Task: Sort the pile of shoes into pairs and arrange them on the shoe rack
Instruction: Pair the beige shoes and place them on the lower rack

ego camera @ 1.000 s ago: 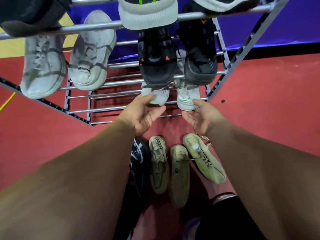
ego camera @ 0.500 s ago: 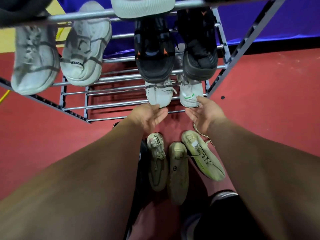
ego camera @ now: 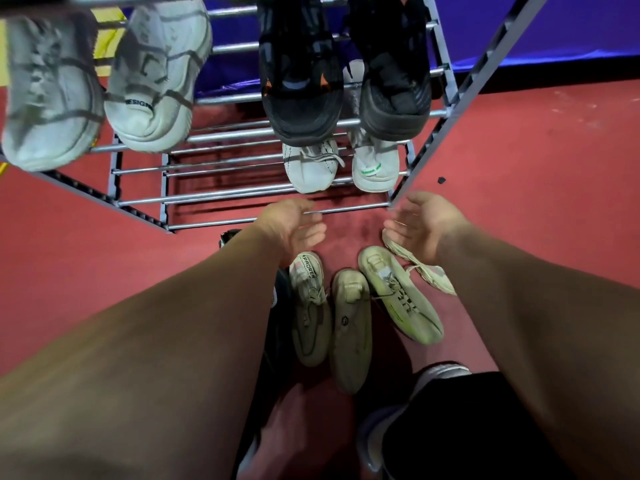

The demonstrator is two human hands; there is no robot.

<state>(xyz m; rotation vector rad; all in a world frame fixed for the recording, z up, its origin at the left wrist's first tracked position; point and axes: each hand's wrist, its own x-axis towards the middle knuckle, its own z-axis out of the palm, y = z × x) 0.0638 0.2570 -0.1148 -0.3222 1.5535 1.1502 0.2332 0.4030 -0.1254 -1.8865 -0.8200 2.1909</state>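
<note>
One shoe rack (ego camera: 472, 95), six sneakers (ego camera: 301, 74) on it, five floor shoes (ego camera: 349, 327).

Blur smears both hands, the left hand (ego camera: 294, 225) and the right hand (ego camera: 419, 225), and their fingertips lose all edge. Down on the floor (ego camera: 536, 168), a dark shoe (ego camera: 278, 306) sits mostly hidden behind the left forearm. On the right, a pale pink shoe (ego camera: 433, 277) is half covered by the right wrist. On the rack (ego camera: 242, 194), the white pair (ego camera: 311, 168) has its heels buried under the black pair (ego camera: 301, 81). The grey shoe (ego camera: 45, 98) at far left is soft and clipped by the frame. A dark speck (ego camera: 441, 180) is too small to tell.
</note>
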